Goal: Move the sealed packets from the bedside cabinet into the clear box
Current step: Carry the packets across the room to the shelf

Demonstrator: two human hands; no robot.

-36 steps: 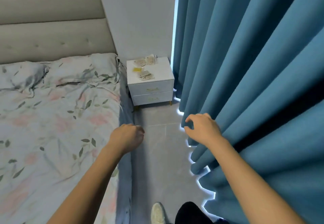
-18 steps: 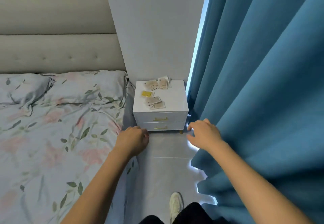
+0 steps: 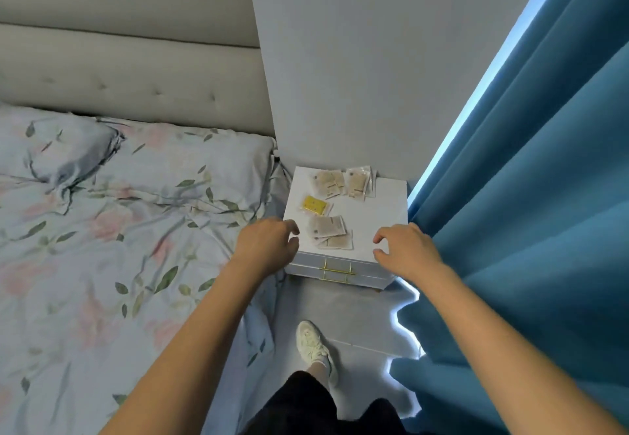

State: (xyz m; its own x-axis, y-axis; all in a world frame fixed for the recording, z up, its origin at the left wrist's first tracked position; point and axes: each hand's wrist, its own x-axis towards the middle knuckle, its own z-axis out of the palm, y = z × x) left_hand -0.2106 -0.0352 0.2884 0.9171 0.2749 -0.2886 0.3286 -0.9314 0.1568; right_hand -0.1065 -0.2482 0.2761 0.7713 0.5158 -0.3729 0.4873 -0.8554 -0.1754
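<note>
A white bedside cabinet [image 3: 381, 209] stands between the bed and the curtain. Several sealed packets lie on its top: a beige pair at the front [image 3: 329, 235], a yellow packet [image 3: 314, 204] to the left, and more beige ones at the back [image 3: 343, 182]. My left hand [image 3: 265, 245] hovers over the cabinet's front left corner, fingers loosely curled, holding nothing. My right hand [image 3: 405, 249] hovers over the front right corner, fingers spread and bent, also empty. The front packets lie between both hands. No clear box is in view.
A bed with floral bedding [image 3: 102, 247] and a padded headboard [image 3: 136, 77] fills the left. A blue curtain [image 3: 531, 196] hangs close on the right. My foot in a white shoe [image 3: 315, 346] stands on the narrow grey floor strip before the cabinet's two gold-handled drawers [image 3: 337, 269].
I have walked up to the cabinet, which now sits much closer. Both hands have moved forward from above the floor to over the cabinet's front edge.
</note>
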